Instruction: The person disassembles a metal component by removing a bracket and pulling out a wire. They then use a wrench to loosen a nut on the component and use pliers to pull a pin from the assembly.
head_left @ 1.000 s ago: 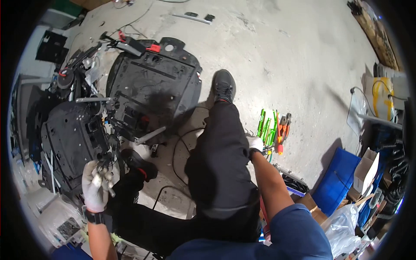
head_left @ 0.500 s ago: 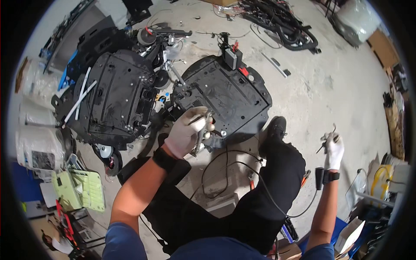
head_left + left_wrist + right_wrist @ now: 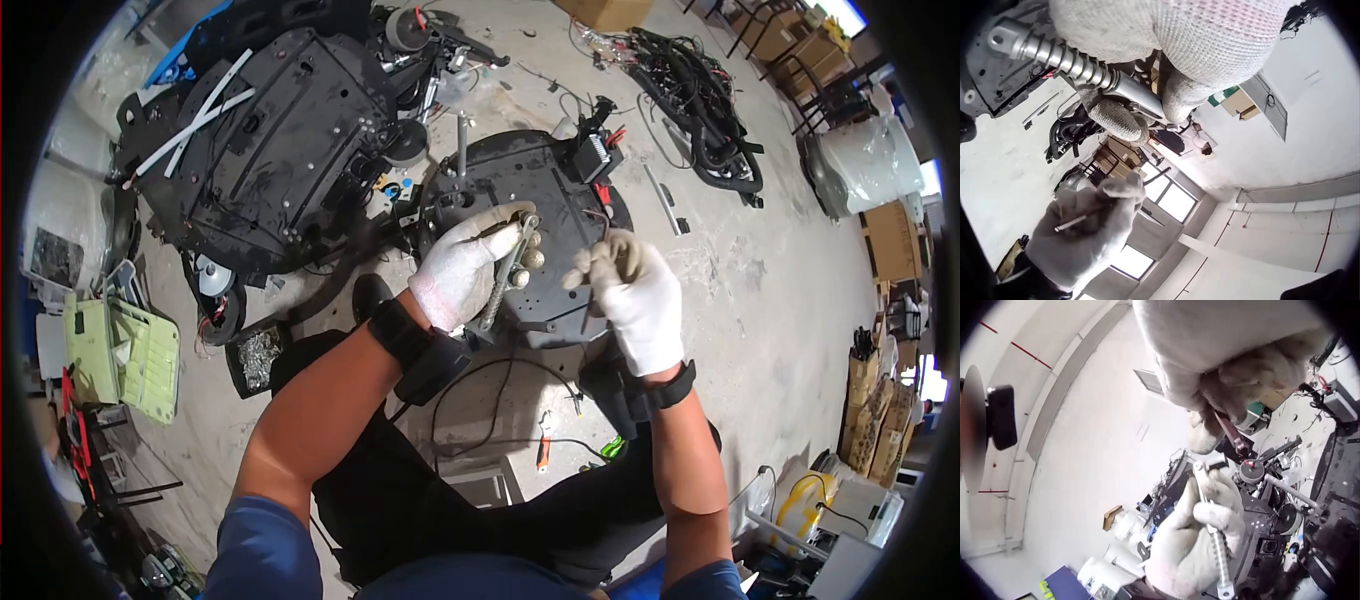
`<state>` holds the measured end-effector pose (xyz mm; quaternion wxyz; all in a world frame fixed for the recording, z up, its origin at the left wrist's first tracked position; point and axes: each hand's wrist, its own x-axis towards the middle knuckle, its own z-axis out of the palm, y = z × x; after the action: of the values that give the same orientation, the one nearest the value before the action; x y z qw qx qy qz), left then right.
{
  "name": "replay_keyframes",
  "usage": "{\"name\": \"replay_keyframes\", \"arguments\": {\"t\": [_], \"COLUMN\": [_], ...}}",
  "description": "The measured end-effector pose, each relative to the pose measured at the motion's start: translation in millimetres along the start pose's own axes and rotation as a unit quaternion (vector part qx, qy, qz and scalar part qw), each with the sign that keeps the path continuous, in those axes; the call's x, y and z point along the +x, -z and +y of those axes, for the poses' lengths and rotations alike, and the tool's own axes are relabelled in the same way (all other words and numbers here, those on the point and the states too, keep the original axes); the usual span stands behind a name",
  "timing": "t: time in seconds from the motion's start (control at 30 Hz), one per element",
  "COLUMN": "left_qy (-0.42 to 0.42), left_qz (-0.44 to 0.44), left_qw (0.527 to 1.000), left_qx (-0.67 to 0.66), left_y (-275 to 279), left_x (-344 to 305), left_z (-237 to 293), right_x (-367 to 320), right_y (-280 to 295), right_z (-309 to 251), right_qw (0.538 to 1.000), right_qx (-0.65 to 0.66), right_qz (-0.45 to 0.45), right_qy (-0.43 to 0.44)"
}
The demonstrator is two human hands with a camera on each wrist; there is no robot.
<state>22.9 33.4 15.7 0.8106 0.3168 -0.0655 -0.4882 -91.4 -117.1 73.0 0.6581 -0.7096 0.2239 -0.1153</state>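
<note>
Left hand (image 3: 460, 272) (gloved) grips shock absorber (image 3: 1074, 63).

The left hand (image 3: 465, 265) is white and knitted, pink by the wrist. The right hand (image 3: 638, 300) is white with dirty grey fingers. The spring rod (image 3: 1057, 55) is silver; the thin tool (image 3: 1230, 433) looks reddish-brown. In the head view, crossed sticks (image 3: 200, 115) at ten o'clock are white, the box (image 3: 150, 375) at nine is pale green, the shirt (image 3: 450, 580) at six is blue.
</note>
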Motion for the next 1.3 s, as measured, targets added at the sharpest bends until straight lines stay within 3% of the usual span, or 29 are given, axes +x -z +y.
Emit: {"name": "replay_keyframes", "arguments": {"t": [0.07,0.2,0.23,0.37,0.43,0.53,0.63,1.0,1.3], "left_qy": [0.005,0.011,-0.003,-0.015,-0.010,-0.011,-0.015,-0.048,-0.023], "left_qz": [0.011,0.014,0.020,0.045,0.042,0.044,0.050,0.019,-0.007], "left_qw": [1.000,1.000,0.999,0.998,0.998,0.998,0.997,0.998,1.000], "left_qx": [0.008,0.024,0.037,0.046,0.039,0.040,0.061,0.041,0.013], "left_y": [1,-2,-1,-4,-5,-10,-12,-4,-4], "left_x": [-1,5,7,10,12,13,14,16,14], "left_z": [-2,-7,-9,-10,-10,-11,-12,-20,-19], "right_x": [-2,-4,-1,2,4,3,1,-2,0], "right_y": [-7,-13,-16,-9,-9,-5,-3,-13,-12], "right_z": [25,28,29,22,31,33,37,24,24], "right_qw": [0.999,0.985,0.996,0.988,0.999,0.999,0.996,0.993,0.992], "right_qx": [0.037,-0.165,-0.074,-0.146,-0.001,0.040,-0.059,-0.111,-0.123], "right_qz": [-0.004,-0.010,-0.030,-0.037,-0.009,-0.014,0.027,0.031,0.031], "right_qy": [0.036,0.052,0.039,-0.018,0.031,-0.006,0.054,0.031,0.016]}}
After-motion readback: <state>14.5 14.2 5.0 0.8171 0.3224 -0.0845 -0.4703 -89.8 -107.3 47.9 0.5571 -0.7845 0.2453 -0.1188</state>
